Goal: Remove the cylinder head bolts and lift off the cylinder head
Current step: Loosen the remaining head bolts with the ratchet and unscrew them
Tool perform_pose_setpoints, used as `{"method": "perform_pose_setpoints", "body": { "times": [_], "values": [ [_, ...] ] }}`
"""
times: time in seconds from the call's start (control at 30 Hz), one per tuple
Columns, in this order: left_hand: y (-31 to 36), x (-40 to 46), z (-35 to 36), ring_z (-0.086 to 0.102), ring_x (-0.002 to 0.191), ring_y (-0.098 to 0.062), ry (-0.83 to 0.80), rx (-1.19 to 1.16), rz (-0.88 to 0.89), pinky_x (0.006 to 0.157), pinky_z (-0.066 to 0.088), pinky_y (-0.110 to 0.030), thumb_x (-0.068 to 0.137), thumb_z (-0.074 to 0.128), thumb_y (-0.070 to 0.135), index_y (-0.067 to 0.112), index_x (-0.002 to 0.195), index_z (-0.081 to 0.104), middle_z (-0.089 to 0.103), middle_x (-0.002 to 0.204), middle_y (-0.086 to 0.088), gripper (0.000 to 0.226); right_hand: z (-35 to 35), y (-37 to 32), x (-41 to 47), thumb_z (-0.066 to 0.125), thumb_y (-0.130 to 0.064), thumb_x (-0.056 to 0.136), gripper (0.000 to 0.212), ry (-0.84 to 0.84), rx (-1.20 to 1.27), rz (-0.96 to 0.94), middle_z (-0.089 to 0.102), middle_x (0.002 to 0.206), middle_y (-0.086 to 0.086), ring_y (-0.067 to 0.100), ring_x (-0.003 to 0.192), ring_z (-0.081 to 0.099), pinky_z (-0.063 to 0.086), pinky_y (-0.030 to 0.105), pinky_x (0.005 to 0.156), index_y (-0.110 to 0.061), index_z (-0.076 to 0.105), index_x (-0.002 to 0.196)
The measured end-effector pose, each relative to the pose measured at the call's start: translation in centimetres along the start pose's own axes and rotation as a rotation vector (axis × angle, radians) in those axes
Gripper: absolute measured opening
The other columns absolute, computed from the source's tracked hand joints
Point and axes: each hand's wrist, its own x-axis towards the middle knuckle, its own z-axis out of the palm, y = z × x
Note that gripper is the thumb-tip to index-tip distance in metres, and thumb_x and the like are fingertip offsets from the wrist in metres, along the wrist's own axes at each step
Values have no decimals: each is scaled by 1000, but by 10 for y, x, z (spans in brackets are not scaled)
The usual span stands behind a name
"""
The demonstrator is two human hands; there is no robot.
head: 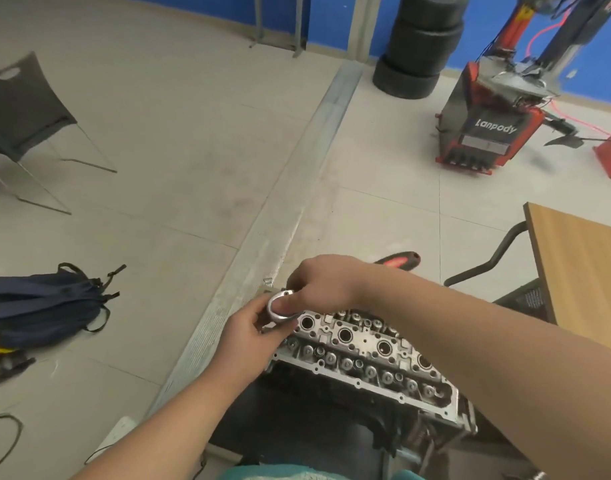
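- At bottom centre, on a dark engine block (332, 420), sits the cylinder head (363, 355), top face bare: plug holes down the middle, valve springs along both sides. It's not lifted yet.
- Over its far-left corner is a ratchet (280, 310): shiny round head between both hands, red/black handle (399, 261) poking out behind the right wrist.
- Can't tell if a socket is on a bolt; the hands hide that spot. No bolts clearly seen.
- Left hand (252, 330) comes up from lower left, fingers curled round the ratchet head, thumb on its near side, clamped on it to steady it.
- Right hand (321, 285) reaches across the cylinder head from the right, forearm passing above the spring rows, fingers bent over the ratchet where head meets handle, thumb on the round top. It's gripping too.
- Risk 1: socket half-seated or tilted; a hard pull would prob. slip it and round the bolt, knuckles hitting the casting edge.
- Risk 2: loosening one corner fully first, w/o working around in stages, could warp the cylinder head.
- Risk 3: right grip is close to the ratchet head, so little leverage; a jerk to make up for it may rock the engine block.
- Risk 4: lifting w/ any bolt left in would jam it.
- Further out: wooden table (581, 268) right, backpack (44, 303) on floor left, chair (23, 109) far left, tyre stack (422, 46) and red tyre machine (487, 126) at back.
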Motion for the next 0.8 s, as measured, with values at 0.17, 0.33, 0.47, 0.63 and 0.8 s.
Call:
{"method": "perform_pose_setpoints", "body": {
  "times": [0.17, 0.33, 0.47, 0.63, 0.8],
  "values": [
    [-5, -2, -5, 76, 103, -2, -6, 71, 9, 85, 55, -19, 83, 85, 31, 60, 108, 76, 81, 105, 16, 38, 5, 0, 7, 61, -75, 84, 64, 24, 71, 51, 60, 63, -3, 20, 64, 58, 45, 35, 64, -12, 67, 76],
    [-4, -4, 5, 74, 101, 3, -8, 171, 47, 80, 55, -12, 97, 77, 19, 60, 107, 73, 80, 102, 21, 42, 10, 19, -15, 71, -64, 87, 54, 53, 568, 13, 58, 63, 2, 21, 62, 50, 41, 36, 66, -11, 68, 76],
    [-4, -5, 21, 72, 100, -1, 79, 270, 120, 83, 54, -23, 102, 68, 37, 49, 106, 68, 77, 103, 20, 13, 2, 50, -47, 72, -66, 88, 47, 343, 885, -99, 59, 64, -3, 10, 56, 52, 42, 24, 57, -19, 72, 84],
    [-13, -9, 39, 66, 101, 4, 178, 355, 204, 81, 45, -9, 106, 52, 56, 59, 110, 56, 72, 105, 19, 6, 53, 138, -77, 70, -36, 99, 7, 541, 713, 217, 63, 68, -11, 3, 44, 49, 39, 18, 42, -31, 70, 104],
    [-29, -5, 57, 63, 89, 5, 289, 379, 266, 80, 44, -7, 106, 43, 51, 47, 119, 48, 68, 98, 3, 14, 135, 256, -114, 53, -5, 102, 56, 559, 546, 555, 69, 97, -5, 14, 62, 65, 42, 16, 40, -39, 58, 146]
  ]
}}
